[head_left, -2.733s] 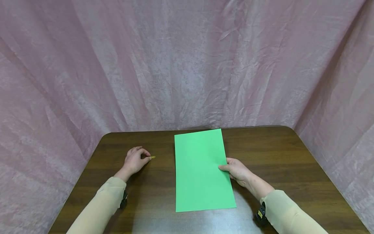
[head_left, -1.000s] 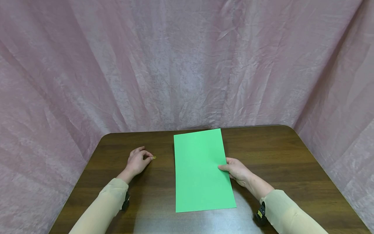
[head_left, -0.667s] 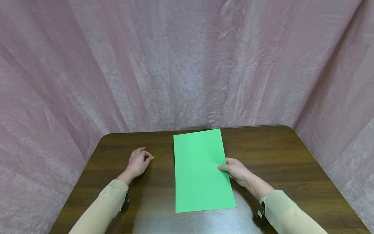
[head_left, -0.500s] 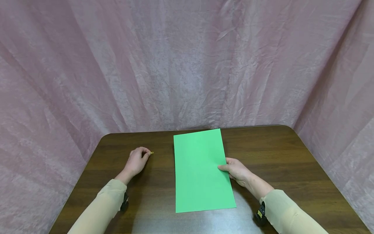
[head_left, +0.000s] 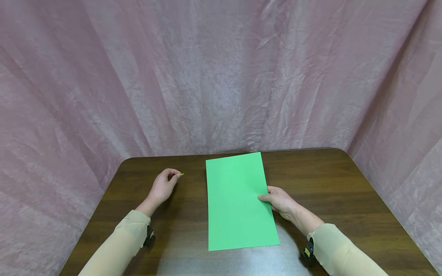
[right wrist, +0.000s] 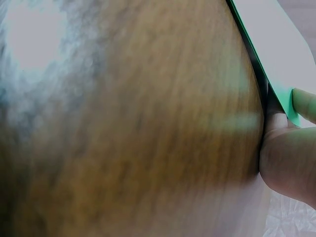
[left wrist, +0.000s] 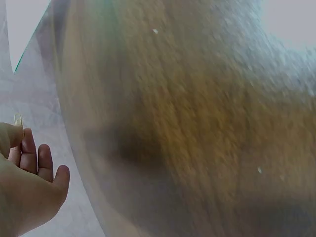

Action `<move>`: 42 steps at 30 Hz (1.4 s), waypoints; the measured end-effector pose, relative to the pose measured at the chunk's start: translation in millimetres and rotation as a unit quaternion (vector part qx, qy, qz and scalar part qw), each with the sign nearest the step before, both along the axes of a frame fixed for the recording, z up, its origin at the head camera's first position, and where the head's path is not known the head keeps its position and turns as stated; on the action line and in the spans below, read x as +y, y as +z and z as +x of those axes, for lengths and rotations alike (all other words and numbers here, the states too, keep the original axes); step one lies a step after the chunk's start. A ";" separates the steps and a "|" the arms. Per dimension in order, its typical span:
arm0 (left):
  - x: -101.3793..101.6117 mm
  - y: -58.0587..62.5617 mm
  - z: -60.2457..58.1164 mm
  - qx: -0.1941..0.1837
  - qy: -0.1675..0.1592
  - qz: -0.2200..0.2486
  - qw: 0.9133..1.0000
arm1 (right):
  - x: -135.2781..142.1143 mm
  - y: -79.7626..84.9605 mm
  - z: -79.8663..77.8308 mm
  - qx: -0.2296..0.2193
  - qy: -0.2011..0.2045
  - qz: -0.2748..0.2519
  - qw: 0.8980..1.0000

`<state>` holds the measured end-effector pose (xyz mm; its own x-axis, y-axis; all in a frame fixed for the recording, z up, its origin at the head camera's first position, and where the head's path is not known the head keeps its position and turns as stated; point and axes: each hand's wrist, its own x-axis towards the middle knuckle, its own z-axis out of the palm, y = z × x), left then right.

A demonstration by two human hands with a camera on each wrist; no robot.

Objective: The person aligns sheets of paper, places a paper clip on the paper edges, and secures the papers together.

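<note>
A small yellow paper clip (head_left: 182, 174) is pinched between the thumb and forefinger of my left hand (head_left: 163, 187), above the left part of the table. In the left wrist view the looped end of the paper clip (left wrist: 18, 118) sticks out past the fingertips, and the other fingers are loosely bent. My right hand (head_left: 281, 201) grips a green sheet of paper (head_left: 238, 203) by its right edge, thumb on top and fingers underneath. The right wrist view shows the paper (right wrist: 276, 54) raised off the tabletop at that edge. A gap lies between the paper clip and the sheet's left edge.
The brown wooden table (head_left: 317, 172) has rounded far corners. A pink curtain (head_left: 221, 76) hangs right behind it and along its sides. Light glares on the tabletop near the front.
My left hand has moved slightly away from me, toward the table's far edge, with the paper clip, which has turned more edge-on. The right hand and the green paper have hardly moved.
</note>
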<state>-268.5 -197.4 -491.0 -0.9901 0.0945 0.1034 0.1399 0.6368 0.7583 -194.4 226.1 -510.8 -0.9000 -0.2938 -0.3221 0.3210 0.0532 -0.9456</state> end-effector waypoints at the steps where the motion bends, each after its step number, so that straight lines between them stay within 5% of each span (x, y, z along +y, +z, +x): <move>1: 0.5 0.8 0.1 -0.003 0.002 0.009 1.000 | -0.1 -0.1 -0.5 0.000 0.000 0.000 1.000; 22: 16.1 12.9 1.2 -0.046 0.036 0.174 0.983 | -1.8 3.4 4.7 0.019 -0.019 0.006 1.000; 29: 22.7 20.3 -1.0 -0.079 0.016 0.249 0.965 | 3.9 7.2 8.0 0.019 -0.023 -0.014 0.999; 42: 45.9 39.6 -8.8 -0.100 0.000 0.270 0.958 | 9.7 12.7 6.0 0.033 -0.033 -0.027 0.999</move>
